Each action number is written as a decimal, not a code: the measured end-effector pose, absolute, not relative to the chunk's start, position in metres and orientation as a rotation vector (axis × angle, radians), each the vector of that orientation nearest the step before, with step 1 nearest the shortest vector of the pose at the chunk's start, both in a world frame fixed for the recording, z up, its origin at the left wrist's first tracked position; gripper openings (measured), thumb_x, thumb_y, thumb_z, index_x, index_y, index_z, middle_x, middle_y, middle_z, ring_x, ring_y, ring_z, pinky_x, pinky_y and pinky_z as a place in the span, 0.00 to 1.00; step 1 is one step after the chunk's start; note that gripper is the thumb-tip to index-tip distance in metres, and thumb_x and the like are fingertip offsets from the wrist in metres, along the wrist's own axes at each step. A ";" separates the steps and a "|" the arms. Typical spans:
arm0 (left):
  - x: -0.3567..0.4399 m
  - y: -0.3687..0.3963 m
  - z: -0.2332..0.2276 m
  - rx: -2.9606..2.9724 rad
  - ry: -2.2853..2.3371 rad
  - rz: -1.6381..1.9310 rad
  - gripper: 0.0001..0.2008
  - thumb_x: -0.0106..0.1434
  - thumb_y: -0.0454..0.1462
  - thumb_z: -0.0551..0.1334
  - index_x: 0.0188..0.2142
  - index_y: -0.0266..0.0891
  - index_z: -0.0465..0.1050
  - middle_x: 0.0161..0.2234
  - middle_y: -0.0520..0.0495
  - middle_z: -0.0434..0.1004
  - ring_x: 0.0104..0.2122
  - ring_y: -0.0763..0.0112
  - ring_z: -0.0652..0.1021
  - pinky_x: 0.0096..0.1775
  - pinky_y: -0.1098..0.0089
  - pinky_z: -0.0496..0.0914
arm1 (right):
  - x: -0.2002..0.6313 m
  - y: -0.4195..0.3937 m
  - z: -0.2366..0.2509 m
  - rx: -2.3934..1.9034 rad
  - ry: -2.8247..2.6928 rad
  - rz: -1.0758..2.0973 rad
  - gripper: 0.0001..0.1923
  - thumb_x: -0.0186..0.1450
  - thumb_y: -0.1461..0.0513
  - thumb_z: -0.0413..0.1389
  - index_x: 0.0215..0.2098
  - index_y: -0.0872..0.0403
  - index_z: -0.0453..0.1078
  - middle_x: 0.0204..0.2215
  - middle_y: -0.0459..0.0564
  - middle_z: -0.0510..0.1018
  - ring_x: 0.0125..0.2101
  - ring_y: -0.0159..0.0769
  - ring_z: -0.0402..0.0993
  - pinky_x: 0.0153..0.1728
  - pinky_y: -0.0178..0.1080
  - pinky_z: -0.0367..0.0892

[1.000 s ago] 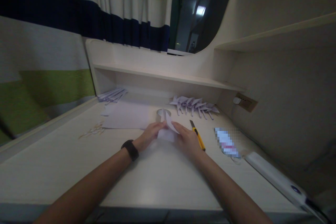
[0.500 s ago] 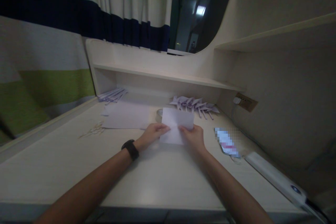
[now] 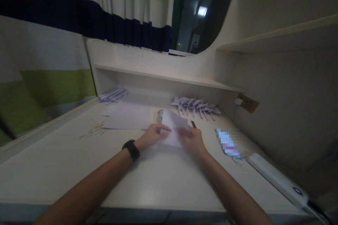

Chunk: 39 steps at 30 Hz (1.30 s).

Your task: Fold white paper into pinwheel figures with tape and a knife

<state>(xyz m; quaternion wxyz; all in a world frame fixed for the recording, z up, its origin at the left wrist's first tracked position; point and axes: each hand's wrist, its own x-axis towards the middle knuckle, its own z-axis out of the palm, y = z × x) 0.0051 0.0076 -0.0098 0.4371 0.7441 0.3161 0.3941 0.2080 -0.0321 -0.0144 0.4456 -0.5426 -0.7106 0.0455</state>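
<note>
A small sheet of white paper [image 3: 171, 137] is held up between my two hands above the desk. My left hand [image 3: 154, 135] pinches its left side, thumb and fingers closed on it. On the right side, my right hand [image 3: 193, 140] grips the paper, whose right part bends toward me. Partly behind my right hand lies a utility knife [image 3: 193, 124]; its blade and a bit of yellow handle show. Just beyond the paper sits a roll of tape [image 3: 160, 113], partly covered.
Several paper pinwheels [image 3: 196, 105] lie at the back. Back left are rolled paper sticks [image 3: 113, 95], larger white sheets [image 3: 128, 114] and thin tan strips [image 3: 93, 130]. A phone [image 3: 228, 143] and a long white lamp-like bar [image 3: 277, 177] lie right.
My right hand has shifted slightly left, and the paper's right side has bent inward. The utility knife behind it has come into view.
</note>
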 end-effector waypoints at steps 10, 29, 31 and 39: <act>0.009 0.010 -0.018 1.354 0.665 0.926 0.25 0.59 0.55 0.57 0.40 0.35 0.75 0.40 0.40 0.76 0.37 0.65 0.74 0.33 0.71 0.66 | 0.207 -0.039 -0.014 -1.541 -2.225 -0.503 0.37 0.57 0.70 0.50 0.64 0.47 0.51 0.63 0.55 0.54 0.40 0.42 0.76 0.39 0.42 0.71; 0.009 0.010 -0.012 1.937 0.844 0.989 0.19 0.59 0.48 0.58 0.24 0.34 0.73 0.20 0.50 0.70 0.22 0.73 0.69 0.25 0.73 0.64 | 0.183 -0.029 -0.015 -1.114 -1.197 1.015 0.46 0.44 0.55 0.68 0.57 0.56 0.57 0.36 0.55 0.79 0.31 0.42 0.77 0.29 0.40 0.72; 0.011 0.007 -0.011 1.899 0.816 1.033 0.16 0.58 0.47 0.61 0.30 0.34 0.75 0.25 0.48 0.75 0.24 0.72 0.71 0.26 0.73 0.65 | 0.184 -0.028 -0.018 -1.051 -1.110 1.087 0.40 0.42 0.55 0.69 0.51 0.56 0.62 0.33 0.53 0.80 0.29 0.42 0.77 0.30 0.40 0.72; 0.013 0.000 -0.004 1.577 0.913 1.248 0.16 0.50 0.37 0.69 0.39 0.34 0.74 0.27 0.46 0.80 0.27 0.68 0.78 0.31 0.70 0.72 | 0.187 -0.024 -0.020 -0.944 -0.942 1.126 0.31 0.39 0.59 0.71 0.41 0.54 0.69 0.31 0.50 0.81 0.28 0.39 0.77 0.32 0.39 0.71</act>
